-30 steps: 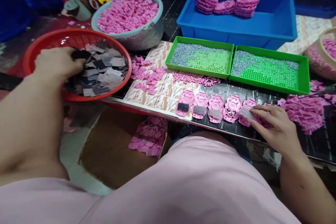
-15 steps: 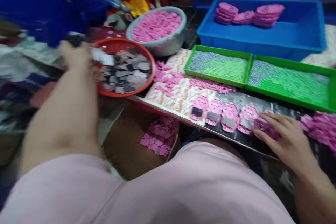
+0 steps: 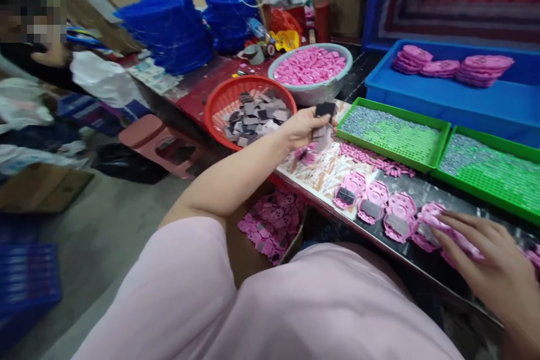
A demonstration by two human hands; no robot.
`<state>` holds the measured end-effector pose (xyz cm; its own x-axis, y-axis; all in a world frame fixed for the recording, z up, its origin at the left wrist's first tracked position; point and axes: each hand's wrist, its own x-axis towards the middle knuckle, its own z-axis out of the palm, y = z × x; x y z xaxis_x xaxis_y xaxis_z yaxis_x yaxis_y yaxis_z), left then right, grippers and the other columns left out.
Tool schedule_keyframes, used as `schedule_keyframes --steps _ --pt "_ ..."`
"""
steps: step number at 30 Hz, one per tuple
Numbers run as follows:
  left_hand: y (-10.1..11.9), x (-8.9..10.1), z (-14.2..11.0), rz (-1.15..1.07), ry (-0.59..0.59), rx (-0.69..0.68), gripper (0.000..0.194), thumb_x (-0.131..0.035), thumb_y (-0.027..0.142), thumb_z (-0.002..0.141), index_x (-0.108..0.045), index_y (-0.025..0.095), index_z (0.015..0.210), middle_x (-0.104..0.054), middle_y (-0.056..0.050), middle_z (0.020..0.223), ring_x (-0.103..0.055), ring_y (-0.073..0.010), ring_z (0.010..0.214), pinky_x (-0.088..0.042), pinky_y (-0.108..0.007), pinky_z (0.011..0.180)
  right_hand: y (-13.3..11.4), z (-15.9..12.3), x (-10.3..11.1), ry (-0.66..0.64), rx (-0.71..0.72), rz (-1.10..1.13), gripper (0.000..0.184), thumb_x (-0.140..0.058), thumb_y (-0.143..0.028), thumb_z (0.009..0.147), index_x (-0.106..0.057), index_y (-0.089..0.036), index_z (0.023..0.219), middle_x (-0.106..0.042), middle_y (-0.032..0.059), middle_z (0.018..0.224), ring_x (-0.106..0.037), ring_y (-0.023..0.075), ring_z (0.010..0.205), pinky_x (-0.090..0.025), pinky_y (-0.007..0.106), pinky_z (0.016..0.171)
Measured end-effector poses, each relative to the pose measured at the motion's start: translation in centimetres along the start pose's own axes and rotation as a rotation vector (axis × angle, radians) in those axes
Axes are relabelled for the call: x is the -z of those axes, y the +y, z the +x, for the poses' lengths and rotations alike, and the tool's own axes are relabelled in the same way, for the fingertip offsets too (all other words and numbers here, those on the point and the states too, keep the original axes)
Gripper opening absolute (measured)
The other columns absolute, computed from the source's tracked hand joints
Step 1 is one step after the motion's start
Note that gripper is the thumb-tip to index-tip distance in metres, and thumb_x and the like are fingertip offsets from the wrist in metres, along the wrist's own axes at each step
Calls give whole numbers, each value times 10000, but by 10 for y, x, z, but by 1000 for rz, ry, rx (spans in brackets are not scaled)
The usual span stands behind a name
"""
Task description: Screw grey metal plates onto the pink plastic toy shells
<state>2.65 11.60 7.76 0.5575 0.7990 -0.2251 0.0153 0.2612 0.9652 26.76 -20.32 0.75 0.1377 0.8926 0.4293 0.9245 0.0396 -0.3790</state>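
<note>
The left hand [image 3: 305, 126] pinches black and grey rectangular cards [image 3: 324, 110], beyond and left of at least five pink plastic casings [image 3: 400, 206], long axes running back from the worktop's [image 3: 458, 199] front edge, the right hand [image 3: 491, 253] nearer, fingers spread over the row's right end, two green trays [image 3: 388, 153] behind.
</note>
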Motion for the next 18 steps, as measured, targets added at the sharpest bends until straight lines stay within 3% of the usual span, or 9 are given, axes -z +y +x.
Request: schedule_keyframes --steps 3,6,9,13,15,18 --pt "-15 -39 15 -111 -54 82 159 -597 140 896 -542 132 1044 -683 -1 757 -698 -108 719 -557 -282 832 -16 10 2 13 31 -21 240 -617 -330 852 -646 -253 1078 -672 32 1074 -614 190 913 -477 368 845" --pt "-9 -50 29 -259 2 70 157 -496 67 934 -537 115 1078 -693 -17 806 -698 -97 800 -534 -270 895 -17 8 6 4 18 -18 231 -619 -300 853 -637 -245 1077 -665 38 1071 -608 194 924 -480 370 847" --pt "10 -34 23 -377 46 38 172 -468 50 940 -552 99 1081 -681 -18 800 -692 -96 793 -546 -233 838 -13 10 15 -48 73 -28 239 -589 -314 870 -626 -245 1096 -663 49 1063 -610 213 900 -483 389 815" --pt "28 0 -15 -508 96 8 190 -407 97 976 -578 105 1058 -636 0 752 -671 -72 714 -507 -118 617 -12 45 19 -103 330 -89 235 -514 -377 903 -632 -240 1053 -681 53 1004 -612 239 860 -485 409 765" --pt "30 16 -32 -599 129 -10 229 -357 116 995 -582 102 1030 -615 3 740 -650 -46 668 -430 -65 501 -18 76 11 -122 460 -77 232 -516 -363 902 -639 -229 1045 -687 48 1002 -614 231 867 -493 388 747" --pt "30 44 -39 -693 203 -67 264 -313 128 1007 -573 99 1040 -601 10 752 -625 -19 646 -355 -45 439 -41 128 -20 -149 593 -25 220 -541 -334 894 -670 -215 1027 -700 37 995 -618 202 873 -495 338 718"
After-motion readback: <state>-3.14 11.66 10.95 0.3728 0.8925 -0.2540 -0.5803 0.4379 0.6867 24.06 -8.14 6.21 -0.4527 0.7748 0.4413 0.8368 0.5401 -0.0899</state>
